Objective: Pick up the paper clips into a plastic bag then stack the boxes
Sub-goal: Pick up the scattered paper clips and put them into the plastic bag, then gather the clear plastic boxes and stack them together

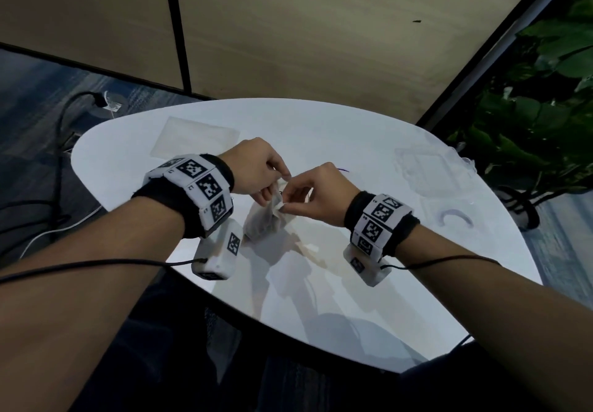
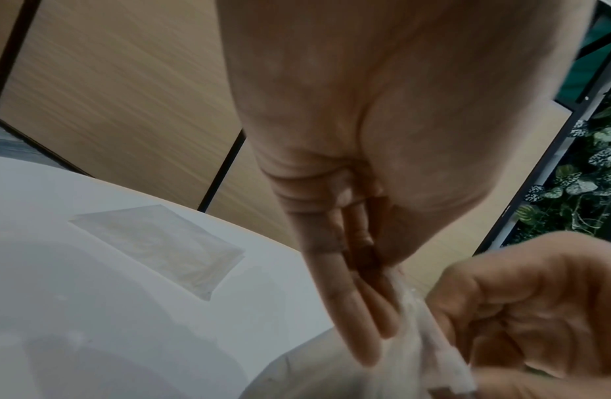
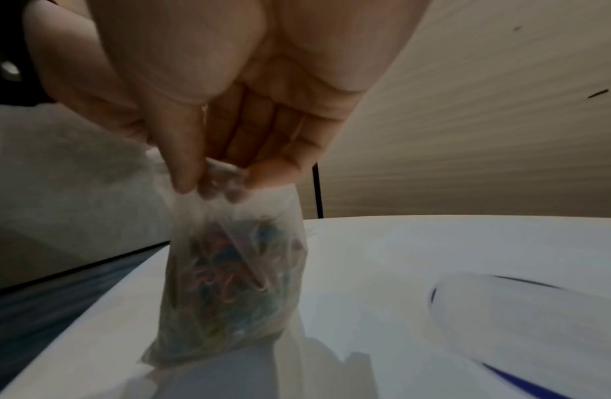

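A small clear plastic bag [image 1: 266, 219] hangs upright over the middle of the white table [image 1: 353, 142], filled with colourful paper clips [image 3: 236, 278]. My left hand [image 1: 256, 170] pinches the bag's top edge from the left. My right hand [image 1: 308, 193] pinches the same edge from the right, thumb and fingers pressed on the plastic bag [image 3: 229, 243]. In the left wrist view my left hand's fingers [image 2: 352, 305] lie against the bag's rim beside the right hand [image 2: 536, 310]. Clear plastic boxes [image 1: 430, 170] sit at the table's right side, faint against the surface.
A second flat clear bag [image 1: 195, 137] lies at the table's far left. A clear lid or box part [image 1: 455, 215] rests near the right edge. A leafy plant [image 1: 539, 106] stands beyond the table on the right. Cables [image 1: 64, 154] run over the floor at the left.
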